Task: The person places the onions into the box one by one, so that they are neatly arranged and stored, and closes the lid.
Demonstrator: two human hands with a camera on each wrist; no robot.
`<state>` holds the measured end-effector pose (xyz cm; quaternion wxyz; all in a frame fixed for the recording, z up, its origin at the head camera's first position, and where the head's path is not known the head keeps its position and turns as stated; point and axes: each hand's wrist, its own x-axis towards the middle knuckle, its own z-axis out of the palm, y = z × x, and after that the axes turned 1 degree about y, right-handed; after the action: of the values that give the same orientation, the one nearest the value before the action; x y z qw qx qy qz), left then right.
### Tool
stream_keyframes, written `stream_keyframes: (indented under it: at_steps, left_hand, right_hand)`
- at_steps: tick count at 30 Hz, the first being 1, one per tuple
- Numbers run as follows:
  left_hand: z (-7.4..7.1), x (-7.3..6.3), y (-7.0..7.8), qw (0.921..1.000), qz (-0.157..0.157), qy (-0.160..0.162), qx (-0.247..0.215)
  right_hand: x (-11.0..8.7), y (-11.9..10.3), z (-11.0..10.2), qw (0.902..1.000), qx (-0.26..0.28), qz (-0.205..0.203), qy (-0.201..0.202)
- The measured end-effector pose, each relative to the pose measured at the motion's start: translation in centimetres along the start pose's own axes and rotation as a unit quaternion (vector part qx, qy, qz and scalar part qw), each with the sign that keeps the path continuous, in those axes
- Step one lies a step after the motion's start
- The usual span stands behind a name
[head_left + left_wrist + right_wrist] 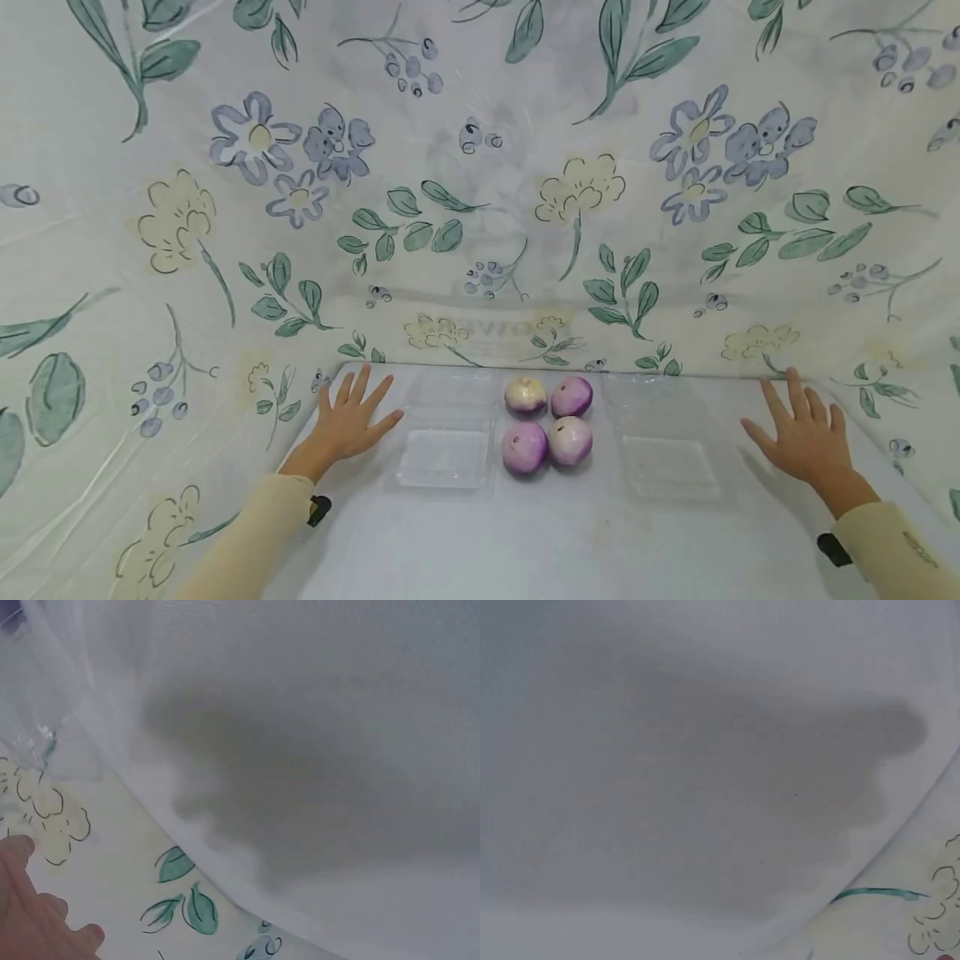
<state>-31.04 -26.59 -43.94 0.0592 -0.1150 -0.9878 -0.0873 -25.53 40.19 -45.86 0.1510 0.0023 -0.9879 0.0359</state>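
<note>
My left hand (pixel 347 427) is spread with straight fingers above the left side of the white table, holding nothing. Nearest to it lies a clear plastic box (pixel 444 482) with its lid folded back. My right hand (pixel 808 437) is likewise spread and holds nothing, to the right of a second clear plastic box (pixel 671 492). Between the boxes sit several purple-and-white onions (pixel 524 448) in two rows. The left wrist view catches part of the left fingers (pixel 37 915) at its lower left. Mostly a hand's shadow on the table fills the right wrist view.
The white table (pixel 555 542) ends at a straight back edge. Behind it and at both sides hangs a floral-patterned plastic sheet (pixel 480 275). Dark bands (pixel 318 510) with cameras sit at the cream sleeves (pixel 251 533).
</note>
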Motion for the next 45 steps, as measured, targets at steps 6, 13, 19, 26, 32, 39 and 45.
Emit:
stream_keyframes:
  at_steps: [6, 13, 19, 26, 32, 39, 45]
  left_hand:
    - [0.3, -0.6, 1.2, 0.9986, 0.028, -0.013, -0.044]
    - [0.4, -1.7, 3.0, 0.9916, 0.068, -0.044, -0.101]
    - [-0.1, -2.3, 3.9, 0.9898, 0.051, -0.071, -0.113]
    - [0.2, -3.0, 4.2, 0.9848, 0.028, -0.109, -0.132]
    - [1.0, -3.2, 4.3, 0.9821, 0.018, -0.114, -0.149]
    - [1.2, -3.4, 4.6, 0.9859, 0.019, -0.098, -0.134]
    - [1.3, -3.4, 4.5, 0.9861, 0.011, -0.097, -0.134]
  right_hand:
    - [0.3, -0.5, -0.6, 1.0, 0.005, 0.004, -0.003]
    - [0.1, -0.8, -0.6, 0.9999, 0.011, 0.007, -0.005]
    - [0.6, -1.3, -0.8, 0.9997, -0.004, -0.018, 0.018]
    - [1.2, -1.8, -1.5, 0.9994, -0.012, -0.026, 0.021]
    - [1.3, -2.5, -1.7, 0.9992, -0.008, -0.032, 0.023]
    - [1.5, -3.3, -1.9, 0.9989, 0.003, -0.038, 0.026]
    - [1.7, -4.3, -2.3, 0.9979, -0.003, -0.059, 0.026]
